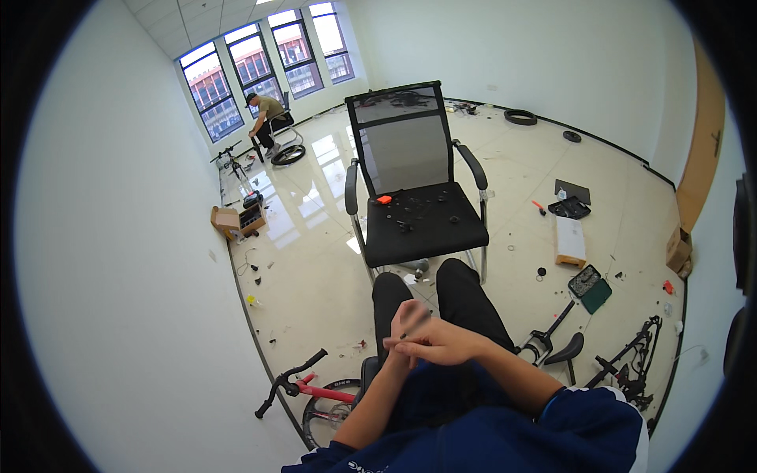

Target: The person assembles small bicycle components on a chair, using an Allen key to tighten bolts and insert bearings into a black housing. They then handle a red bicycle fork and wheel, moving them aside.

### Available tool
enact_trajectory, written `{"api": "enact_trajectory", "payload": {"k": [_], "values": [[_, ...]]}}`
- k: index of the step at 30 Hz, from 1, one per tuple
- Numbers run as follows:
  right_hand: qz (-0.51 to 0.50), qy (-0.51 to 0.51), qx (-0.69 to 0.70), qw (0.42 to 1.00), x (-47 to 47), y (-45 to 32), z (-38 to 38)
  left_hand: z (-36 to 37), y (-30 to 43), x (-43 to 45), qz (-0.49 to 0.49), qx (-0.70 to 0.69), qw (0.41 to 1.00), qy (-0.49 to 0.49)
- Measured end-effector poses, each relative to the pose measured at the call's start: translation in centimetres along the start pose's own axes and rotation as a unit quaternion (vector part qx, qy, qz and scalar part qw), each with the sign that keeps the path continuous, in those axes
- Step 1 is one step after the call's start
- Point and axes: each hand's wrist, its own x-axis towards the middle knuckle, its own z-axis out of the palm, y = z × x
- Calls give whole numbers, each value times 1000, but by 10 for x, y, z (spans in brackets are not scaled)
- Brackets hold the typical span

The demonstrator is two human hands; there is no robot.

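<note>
My left hand [403,324] and my right hand [445,342] meet above my lap, their fingers overlapping. A small black part [404,336] shows at the fingertips of my right hand, between thumb and fingers. Over the left hand lies a dark, blurred patch; whether it is a held thing or shadow is unclear. Part of the left hand is hidden behind the right. Before my knees stands a black office chair [426,227] with a mesh back. Its seat carries an orange object [384,200], a small black part [405,226] and other small dark pieces.
Left of me is a red bicycle frame [325,392] with black handlebars [290,375]. To my right lie a suspension fork [541,338], a saddle [568,350], a black frame [627,355] and a green case [596,294]. An open cardboard box [253,219] sits by the wall. Another person [269,115] sits near the windows.
</note>
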Motion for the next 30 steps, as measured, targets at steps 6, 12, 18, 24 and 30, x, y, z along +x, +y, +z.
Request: {"api": "enact_trajectory", "payload": {"k": [6, 12, 18, 24, 30], "values": [[-40, 44, 24, 998, 5, 6, -7, 28, -2, -16, -14, 14, 1000, 15], [21, 38, 15, 999, 15, 2, -14, 20, -5, -24, -4, 40, 999, 19], [-33, 55, -2, 998, 16, 10, -11, 24, 8, -22, 37, 117, 992, -3], [26, 2, 219, 975, 1, 24, -5, 63, 53, -22, 163, 197, 963, 83], [57, 51, 516, 853, -15, 49, 10, 83, 74, -33, 353, 410, 833, 114]]}}
